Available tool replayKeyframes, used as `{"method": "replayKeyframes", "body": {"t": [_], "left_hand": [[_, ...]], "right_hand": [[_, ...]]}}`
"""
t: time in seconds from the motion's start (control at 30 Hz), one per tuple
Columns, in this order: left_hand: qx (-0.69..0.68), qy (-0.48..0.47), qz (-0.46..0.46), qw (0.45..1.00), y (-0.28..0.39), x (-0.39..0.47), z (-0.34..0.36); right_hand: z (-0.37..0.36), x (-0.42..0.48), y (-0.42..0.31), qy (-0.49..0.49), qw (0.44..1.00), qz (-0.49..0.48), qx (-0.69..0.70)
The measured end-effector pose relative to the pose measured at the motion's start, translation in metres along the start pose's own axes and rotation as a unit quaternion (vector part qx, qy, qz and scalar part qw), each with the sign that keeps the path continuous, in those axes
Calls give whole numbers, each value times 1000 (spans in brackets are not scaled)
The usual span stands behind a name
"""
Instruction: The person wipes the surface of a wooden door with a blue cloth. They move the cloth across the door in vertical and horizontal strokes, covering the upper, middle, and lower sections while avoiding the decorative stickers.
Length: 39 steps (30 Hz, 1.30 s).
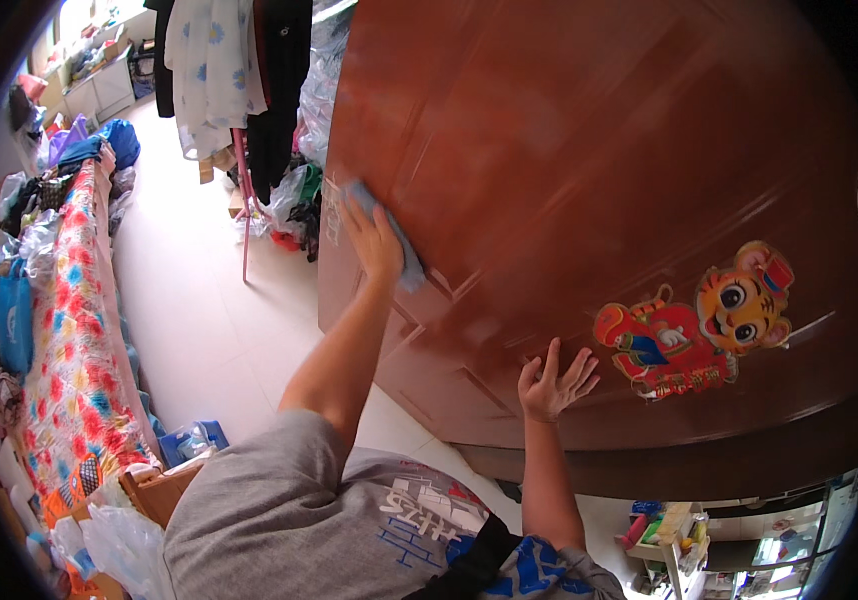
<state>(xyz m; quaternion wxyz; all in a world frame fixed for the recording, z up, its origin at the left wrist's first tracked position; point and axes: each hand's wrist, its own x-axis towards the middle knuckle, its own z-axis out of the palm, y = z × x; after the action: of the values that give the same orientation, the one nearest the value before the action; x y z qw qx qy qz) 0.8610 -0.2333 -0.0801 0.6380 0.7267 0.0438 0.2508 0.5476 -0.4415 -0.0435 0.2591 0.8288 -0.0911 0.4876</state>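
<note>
A reddish-brown panelled door [549, 150] fills the right half of the view. My left hand [375, 240] presses a folded blue-grey cloth [408, 262] flat against it near its left edge. A patch of pale, worn marks [331, 214] lies just left of those fingers. Lower on the door, my right hand [558, 382] has its fingers spread and holds nothing; whether the palm touches the surface I cannot tell. Beside it is a tiger cartoon sticker [699, 330] in red clothing, bearing writing.
A clothes stand [243, 210] with hanging garments [211, 67] stands beyond the door's left edge. Plastic bags [290, 191] crowd its foot. Left of the pale tiled floor [196, 322] runs a bed with a floral cover [80, 315]. A shelf unit [673, 532] is at lower right.
</note>
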Motion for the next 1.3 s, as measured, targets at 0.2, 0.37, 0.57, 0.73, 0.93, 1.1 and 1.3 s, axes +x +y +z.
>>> {"method": "replayKeyframes", "body": {"t": [0.2,0.37,0.57,0.73,0.93,1.1,1.3], "left_hand": [[-32,-83,-46,995,-33,-130,18],[-54,-172,268,946,79,-108,-2],[-71,-241,470,846,148,-62,-19],[-5,-132,439,889,68,-36,-11],[17,-34,233,972,-5,23,0],[-8,-31,167,985,31,3,9],[-32,-206,480,852,106,-95,0]], "right_hand": [[5,3,-3,-6,1000,-2,-20],[6,-2,-3,-7,999,13,-41],[6,-4,-5,-20,999,4,-44],[7,-5,-2,-13,999,17,-35],[17,-2,-5,5,999,18,-47],[17,-7,-3,11,999,23,-48],[15,-8,-6,-5,998,36,-45]]}}
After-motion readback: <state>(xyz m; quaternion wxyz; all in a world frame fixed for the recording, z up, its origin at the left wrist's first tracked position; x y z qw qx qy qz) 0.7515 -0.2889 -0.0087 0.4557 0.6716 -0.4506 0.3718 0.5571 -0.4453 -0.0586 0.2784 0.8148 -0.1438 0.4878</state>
